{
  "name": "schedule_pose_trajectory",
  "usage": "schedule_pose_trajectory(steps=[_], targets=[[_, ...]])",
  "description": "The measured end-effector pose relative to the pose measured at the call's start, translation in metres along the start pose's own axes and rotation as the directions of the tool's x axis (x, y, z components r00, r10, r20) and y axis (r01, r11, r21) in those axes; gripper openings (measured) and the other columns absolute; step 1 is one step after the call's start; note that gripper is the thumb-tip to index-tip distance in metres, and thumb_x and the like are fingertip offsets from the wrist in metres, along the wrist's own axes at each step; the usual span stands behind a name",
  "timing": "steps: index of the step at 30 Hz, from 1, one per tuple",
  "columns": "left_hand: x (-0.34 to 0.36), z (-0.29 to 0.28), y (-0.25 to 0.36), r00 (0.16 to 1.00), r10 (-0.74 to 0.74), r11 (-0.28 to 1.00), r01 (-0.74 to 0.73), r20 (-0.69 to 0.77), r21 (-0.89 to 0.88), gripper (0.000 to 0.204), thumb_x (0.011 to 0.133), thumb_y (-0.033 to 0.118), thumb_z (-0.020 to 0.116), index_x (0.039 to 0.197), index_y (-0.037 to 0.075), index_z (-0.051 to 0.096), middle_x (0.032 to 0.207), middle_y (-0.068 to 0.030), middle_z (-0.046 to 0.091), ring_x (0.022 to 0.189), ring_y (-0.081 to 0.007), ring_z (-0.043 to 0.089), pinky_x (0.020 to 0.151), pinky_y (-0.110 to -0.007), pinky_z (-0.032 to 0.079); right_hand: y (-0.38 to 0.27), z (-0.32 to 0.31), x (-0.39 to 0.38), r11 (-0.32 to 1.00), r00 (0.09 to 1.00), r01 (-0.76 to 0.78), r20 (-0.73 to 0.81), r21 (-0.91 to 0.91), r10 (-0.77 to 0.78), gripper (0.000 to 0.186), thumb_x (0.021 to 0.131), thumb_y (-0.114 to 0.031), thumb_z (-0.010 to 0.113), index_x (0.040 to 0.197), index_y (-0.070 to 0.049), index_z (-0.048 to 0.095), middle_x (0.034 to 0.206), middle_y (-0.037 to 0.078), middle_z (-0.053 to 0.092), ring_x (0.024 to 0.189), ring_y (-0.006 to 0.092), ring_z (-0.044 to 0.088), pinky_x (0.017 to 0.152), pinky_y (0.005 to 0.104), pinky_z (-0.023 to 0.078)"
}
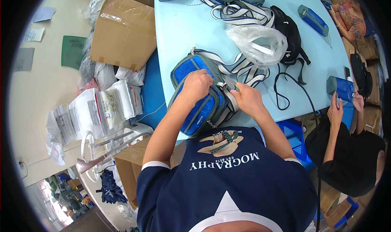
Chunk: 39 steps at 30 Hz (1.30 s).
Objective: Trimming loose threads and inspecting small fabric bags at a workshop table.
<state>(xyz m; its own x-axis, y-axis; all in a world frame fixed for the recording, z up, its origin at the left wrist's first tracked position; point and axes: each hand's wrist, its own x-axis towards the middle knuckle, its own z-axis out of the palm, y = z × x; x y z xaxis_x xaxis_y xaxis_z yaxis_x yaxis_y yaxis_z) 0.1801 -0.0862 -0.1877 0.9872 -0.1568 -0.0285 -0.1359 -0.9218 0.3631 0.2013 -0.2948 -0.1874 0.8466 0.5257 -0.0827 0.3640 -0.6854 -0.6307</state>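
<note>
A blue and grey-green bag [199, 114] lies on the light blue table just in front of me, its zipped pockets facing up. My left hand [198, 84] rests on the bag's upper side, with its fingers curled and closed on the fabric. To the right of the bag, my right hand [248, 99] is closed on a small tool with a greenish part [236, 87]; its tip lies by the bag's edge, and its exact kind is too small to tell. Striped webbing straps [240, 67] run from the bag across the table beyond my right hand.
A crumpled clear plastic bag [260, 44] and a black bag [287, 32] lie beyond. A blue pouch [313, 20] lies at far right. A black cable [303, 89] crosses the table. At right, a co-worker handles another blue pouch [343, 89]. A cardboard box [124, 30] stands left.
</note>
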Motion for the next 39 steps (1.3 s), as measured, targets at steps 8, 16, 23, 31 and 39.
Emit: schedule_pose_trajectory(steps=[8,16,23,31,39], targets=[[-0.003,0.006,-0.005,0.989,-0.078,0.981,0.054,-0.126,-0.187,0.002,0.074,0.003,0.056,0.075,0.003,0.058,0.081,-0.0129,0.056,0.077,-0.0332,0.056,0.069,-0.041,0.046,-0.003,-0.002,-0.003,0.995,0.99,0.081,-0.109,-0.065,-0.088,0.024,0.081,-0.023,0.057,0.089,0.0,0.055,0.082,0.016,0.06,0.074,0.0333,0.06,0.063,0.0429,0.046],[-0.008,0.01,-0.008,0.982,-0.109,0.949,0.057,-0.155,-0.309,0.001,0.077,0.002,0.054,0.076,0.001,0.055,0.081,-0.014,0.055,0.079,-0.0344,0.055,0.07,-0.041,0.045,-0.014,0.004,0.02,0.938,0.957,0.288,0.015,-0.194,-0.291,0.019,0.077,-0.02,0.061,0.076,-0.002,0.057,0.069,0.014,0.059,0.063,0.0317,0.06,0.055,0.0415,0.047],[-0.012,0.006,0.001,0.97,-0.122,0.934,0.041,-0.21,-0.354,0.002,0.079,0.004,0.053,0.079,0.002,0.054,0.082,-0.0131,0.055,0.08,-0.0333,0.055,0.069,-0.04,0.045,-0.018,0.002,0.028,0.925,0.939,0.342,0.081,-0.166,-0.333,0.019,0.076,-0.021,0.062,0.073,-0.002,0.059,0.07,0.015,0.061,0.065,0.0321,0.061,0.057,0.0416,0.047],[-0.013,0.007,0.001,0.969,-0.122,0.933,0.039,-0.213,-0.358,0.001,0.08,0.004,0.053,0.08,0.003,0.053,0.083,-0.0127,0.054,0.08,-0.0334,0.055,0.069,-0.04,0.045,-0.018,-0.001,0.028,0.951,0.957,0.259,0.181,-0.169,-0.229,0.019,0.076,-0.021,0.062,0.073,-0.003,0.062,0.07,0.016,0.062,0.069,0.0332,0.062,0.062,0.0429,0.048],[-0.008,0.011,-0.004,0.936,-0.105,0.916,-0.04,-0.335,-0.4,0.003,0.082,0.005,0.053,0.08,0.002,0.054,0.08,-0.0126,0.054,0.074,-0.031,0.054,0.065,-0.038,0.045,-0.016,0.002,0.03,0.949,0.945,0.262,0.245,-0.178,-0.215,0.02,0.078,-0.023,0.061,0.076,-0.003,0.062,0.072,0.016,0.062,0.072,0.0333,0.061,0.064,0.043,0.047]])
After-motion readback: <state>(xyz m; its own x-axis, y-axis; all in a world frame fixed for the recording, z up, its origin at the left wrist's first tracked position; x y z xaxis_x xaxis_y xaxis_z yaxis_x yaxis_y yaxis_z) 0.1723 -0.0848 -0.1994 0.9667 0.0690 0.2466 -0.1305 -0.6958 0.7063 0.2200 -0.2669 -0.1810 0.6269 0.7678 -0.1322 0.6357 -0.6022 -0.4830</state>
